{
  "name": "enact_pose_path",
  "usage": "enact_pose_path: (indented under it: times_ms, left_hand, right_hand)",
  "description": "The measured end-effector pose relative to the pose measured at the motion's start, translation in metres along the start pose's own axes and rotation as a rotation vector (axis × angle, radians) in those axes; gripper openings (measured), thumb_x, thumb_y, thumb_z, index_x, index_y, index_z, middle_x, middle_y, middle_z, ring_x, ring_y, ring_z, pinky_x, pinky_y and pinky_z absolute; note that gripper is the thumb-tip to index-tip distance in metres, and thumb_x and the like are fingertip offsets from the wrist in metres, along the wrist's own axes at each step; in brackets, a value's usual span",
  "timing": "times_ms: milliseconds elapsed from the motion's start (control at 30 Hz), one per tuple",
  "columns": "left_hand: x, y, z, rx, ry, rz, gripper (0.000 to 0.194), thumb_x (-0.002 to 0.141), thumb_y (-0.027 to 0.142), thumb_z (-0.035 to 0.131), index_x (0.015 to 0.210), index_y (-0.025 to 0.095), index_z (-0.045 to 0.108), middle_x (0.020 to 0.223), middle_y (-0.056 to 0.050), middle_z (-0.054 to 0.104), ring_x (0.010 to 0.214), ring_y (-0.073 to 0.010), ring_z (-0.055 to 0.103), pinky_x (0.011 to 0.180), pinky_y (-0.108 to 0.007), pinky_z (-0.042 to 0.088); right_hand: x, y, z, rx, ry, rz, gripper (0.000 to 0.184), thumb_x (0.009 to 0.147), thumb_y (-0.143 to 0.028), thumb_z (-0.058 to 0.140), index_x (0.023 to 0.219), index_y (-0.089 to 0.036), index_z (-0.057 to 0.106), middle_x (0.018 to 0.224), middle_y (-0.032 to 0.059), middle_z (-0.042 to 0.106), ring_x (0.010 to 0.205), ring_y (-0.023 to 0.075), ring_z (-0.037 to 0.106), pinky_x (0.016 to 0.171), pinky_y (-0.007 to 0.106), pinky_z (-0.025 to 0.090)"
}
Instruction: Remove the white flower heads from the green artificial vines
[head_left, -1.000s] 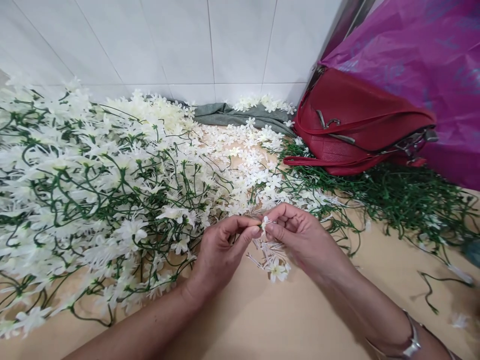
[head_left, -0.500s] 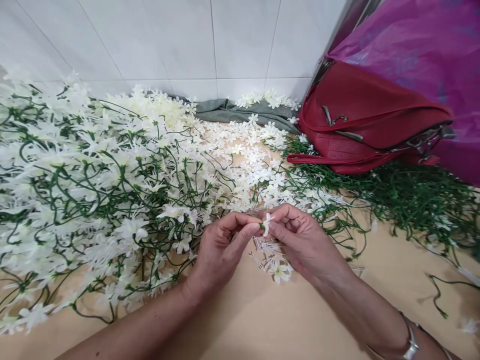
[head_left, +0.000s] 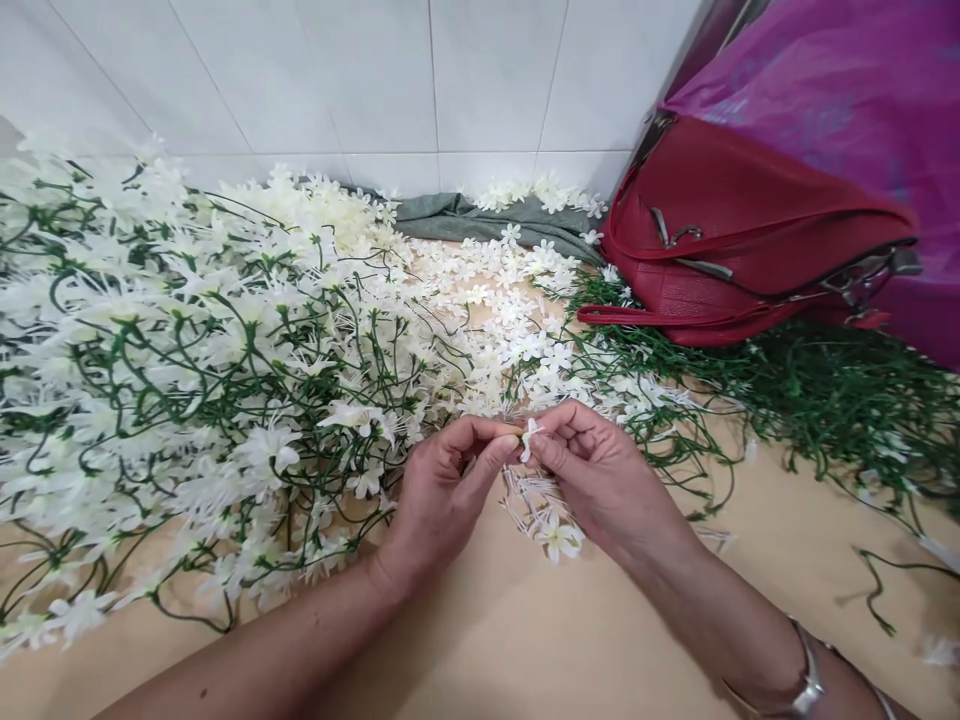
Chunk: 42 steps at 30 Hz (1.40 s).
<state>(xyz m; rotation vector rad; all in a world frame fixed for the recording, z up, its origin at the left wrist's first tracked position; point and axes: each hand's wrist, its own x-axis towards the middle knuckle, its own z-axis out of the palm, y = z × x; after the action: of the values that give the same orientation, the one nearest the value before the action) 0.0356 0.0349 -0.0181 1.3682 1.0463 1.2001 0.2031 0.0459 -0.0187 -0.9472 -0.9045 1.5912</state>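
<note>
Between my two hands, at the middle of the view, is a small white artificial flower (head_left: pixel 529 440). My left hand (head_left: pixel 454 480) pinches its base between thumb and forefinger. My right hand (head_left: pixel 592 465) closes thumb and forefinger on the petal side. Just below the fingers lie thin white stamens (head_left: pixel 531 498) and a loose white flower head (head_left: pixel 559 537) on the tan table (head_left: pixel 495 640). Left of my hands spreads a large heap of white flowers on green stems (head_left: pixel 187 370). Many loose white petal pieces (head_left: pixel 487 310) are scattered beyond my hands.
A red handbag (head_left: pixel 742 230) stands at the back right, with a purple plastic bag (head_left: pixel 840 100) behind it. Green stems (head_left: pixel 832 400) are piled in front of the bag. A grey-green cloth (head_left: pixel 495 220) lies along the tiled wall (head_left: pixel 487 80).
My hands stay at nearly the same spot, still on the flower. The flower's green base, visible before, is now mostly covered by my left fingertips. The view has shifted slightly.
</note>
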Motion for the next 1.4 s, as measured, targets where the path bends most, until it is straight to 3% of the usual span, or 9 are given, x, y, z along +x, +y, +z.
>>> enact_pose_path:
  times_ms: [267, 567, 800, 1400]
  left_hand:
    - [-0.002, -0.005, 0.002, 0.011, -0.001, -0.023, 0.019, 0.095, 0.033, 0.070, 0.102, 0.016, 0.078, 0.095, -0.008, 0.081, 0.087, -0.0183, 0.075, 0.085, -0.030, 0.060]
    - [-0.002, -0.003, 0.000, 0.023, -0.015, 0.003, 0.018, 0.097, 0.033, 0.070, 0.096, 0.017, 0.077, 0.091, -0.007, 0.081, 0.081, -0.0160, 0.072, 0.078, -0.026, 0.057]
    - [-0.004, -0.009, -0.001, 0.059, -0.048, -0.012, 0.018, 0.096, 0.035, 0.070, 0.102, 0.019, 0.077, 0.098, -0.010, 0.081, 0.089, -0.0203, 0.074, 0.084, -0.033, 0.060]
    - [-0.005, -0.006, -0.002, 0.158, -0.049, -0.012, 0.015, 0.096, 0.031, 0.069, 0.093, 0.019, 0.077, 0.083, -0.006, 0.078, 0.076, -0.0173, 0.069, 0.072, -0.029, 0.055]
  right_hand:
    - [-0.002, -0.013, -0.005, -0.005, -0.049, 0.020, 0.029, 0.070, -0.036, 0.095, 0.079, -0.024, 0.070, 0.070, -0.0034, 0.073, 0.063, 0.0126, 0.065, 0.079, 0.031, 0.056]
    - [0.000, -0.013, -0.006, -0.081, -0.057, 0.036, 0.032, 0.067, -0.041, 0.096, 0.081, -0.023, 0.074, 0.068, -0.0023, 0.072, 0.066, 0.0139, 0.067, 0.074, 0.030, 0.054]
    - [0.000, -0.020, -0.013, -0.175, -0.108, 0.088, 0.033, 0.070, -0.046, 0.093, 0.078, -0.021, 0.071, 0.063, -0.0009, 0.071, 0.062, 0.0140, 0.065, 0.068, 0.028, 0.052]
    - [-0.004, -0.029, -0.008, -0.305, -0.137, 0.138, 0.038, 0.075, -0.052, 0.088, 0.078, -0.022, 0.065, 0.066, 0.0022, 0.074, 0.067, 0.0174, 0.069, 0.071, 0.031, 0.056]
